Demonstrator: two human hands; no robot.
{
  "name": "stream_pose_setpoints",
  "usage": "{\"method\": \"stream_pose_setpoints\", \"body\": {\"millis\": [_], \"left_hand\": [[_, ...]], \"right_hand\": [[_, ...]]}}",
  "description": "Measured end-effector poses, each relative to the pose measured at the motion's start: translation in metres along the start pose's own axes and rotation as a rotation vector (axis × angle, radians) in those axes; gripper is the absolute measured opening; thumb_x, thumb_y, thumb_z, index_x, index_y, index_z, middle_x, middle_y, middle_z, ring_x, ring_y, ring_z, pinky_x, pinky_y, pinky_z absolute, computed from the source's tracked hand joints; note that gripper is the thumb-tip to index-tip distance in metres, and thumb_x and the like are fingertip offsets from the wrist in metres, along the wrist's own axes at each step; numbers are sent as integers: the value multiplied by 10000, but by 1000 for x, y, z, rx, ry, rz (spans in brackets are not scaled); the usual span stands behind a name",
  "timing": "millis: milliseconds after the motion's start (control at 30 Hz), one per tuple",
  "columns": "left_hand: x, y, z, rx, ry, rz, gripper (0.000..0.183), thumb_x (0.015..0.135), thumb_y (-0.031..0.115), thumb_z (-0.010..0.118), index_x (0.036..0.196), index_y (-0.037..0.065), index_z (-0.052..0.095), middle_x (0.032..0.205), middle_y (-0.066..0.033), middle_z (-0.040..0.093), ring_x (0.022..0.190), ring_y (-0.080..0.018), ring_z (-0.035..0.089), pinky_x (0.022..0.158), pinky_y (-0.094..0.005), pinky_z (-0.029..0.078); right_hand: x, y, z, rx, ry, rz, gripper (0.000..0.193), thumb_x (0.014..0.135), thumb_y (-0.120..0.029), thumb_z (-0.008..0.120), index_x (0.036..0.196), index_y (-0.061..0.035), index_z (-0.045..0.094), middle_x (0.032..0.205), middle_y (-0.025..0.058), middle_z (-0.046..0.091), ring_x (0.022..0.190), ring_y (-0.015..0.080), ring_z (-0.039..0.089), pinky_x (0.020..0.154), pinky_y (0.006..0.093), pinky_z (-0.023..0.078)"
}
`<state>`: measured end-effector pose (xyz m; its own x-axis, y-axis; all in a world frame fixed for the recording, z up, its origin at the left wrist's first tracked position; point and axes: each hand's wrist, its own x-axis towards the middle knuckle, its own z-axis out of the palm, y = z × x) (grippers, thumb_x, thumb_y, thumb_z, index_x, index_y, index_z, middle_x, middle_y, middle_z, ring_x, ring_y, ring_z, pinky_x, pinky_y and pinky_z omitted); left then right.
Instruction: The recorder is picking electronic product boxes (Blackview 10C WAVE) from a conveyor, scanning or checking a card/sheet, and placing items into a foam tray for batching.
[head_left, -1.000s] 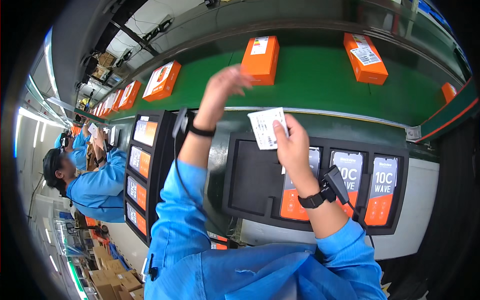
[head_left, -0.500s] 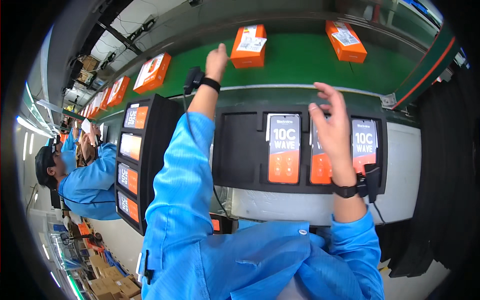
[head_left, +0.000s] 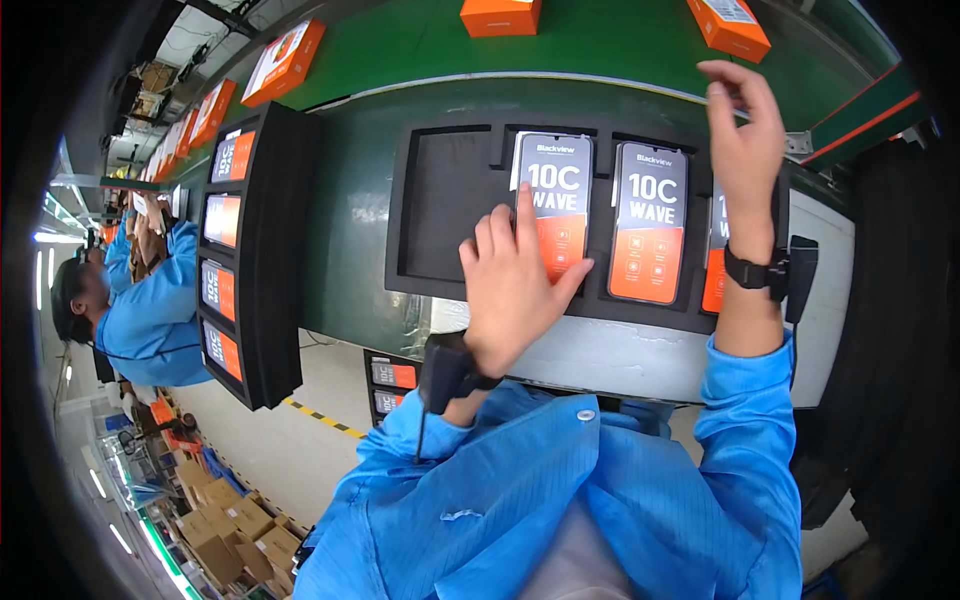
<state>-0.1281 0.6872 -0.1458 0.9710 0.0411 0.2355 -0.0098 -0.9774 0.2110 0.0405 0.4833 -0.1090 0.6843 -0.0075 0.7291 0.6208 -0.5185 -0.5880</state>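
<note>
With left hand (head_left: 515, 280) spread, not visibly grasping, reaching over a phone (head_left: 563, 195) in the black tray (head_left: 445, 205), second slot from left. Lying face up, ahead and slightly right of that palm, pointing lengthwise toward the green belt (head_left: 400, 45). With right hand (head_left: 745, 135) empty, loosely curled, hovering farther off, right of the middle phone (head_left: 650, 210).

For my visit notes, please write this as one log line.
left hand: over leftmost phone, front tray; right hand: loosely curled; orange boxes: on green surface
</note>
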Motion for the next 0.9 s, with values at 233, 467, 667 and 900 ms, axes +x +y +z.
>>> {"method": "stream_pose_setpoints", "body": {"millis": [233, 467, 667, 900], "left_hand": [[53, 11, 12, 81, -56, -189, 1009, 679, 526, 738, 1419, -17, 319, 1075, -174, 523, 995, -306, 512, 822, -460, 380], [46, 5, 3, 3, -129, -142, 1106, 657, 423, 788, 1472, -6, 176, 1149, -221, 482, 1021, -351, 522, 776, -435, 490], [46, -19, -4, -192, 27, -218, 1010, 699, 374, 760, 1449, -25, 213, 1069, -187, 558, 921, -315, 600, 728, -424, 530], [16, 19, 20, 157, 63, -114, 987, 707, 566, 699, 1423, -7, 335, 1115, -187, 505, 1053, -298, 472, 761, -415, 453]], "right_hand": [[-11, -27, 9, 52, -186, 37, 132, 869, -43, 553, 939, -31, 664, 870, 70, 652, 772, 176, 626, 726, 272, 480], [-18, -12, 14, 105, -239, 98, 123, 863, -38, 558, 921, -17, 665, 840, 51, 653, 736, 121, 605, 700, 250, 470], [-29, -16, 22, 125, -312, 153, 130, 865, -46, 561, 931, -21, 671, 810, 55, 656, 691, 106, 596, 646, 236, 462], [-21, -33, 40, 97, -301, 143, 145, 865, -72, 561, 940, -33, 679, 774, 73, 661, 679, 140, 623, 641, 259, 476]]}}
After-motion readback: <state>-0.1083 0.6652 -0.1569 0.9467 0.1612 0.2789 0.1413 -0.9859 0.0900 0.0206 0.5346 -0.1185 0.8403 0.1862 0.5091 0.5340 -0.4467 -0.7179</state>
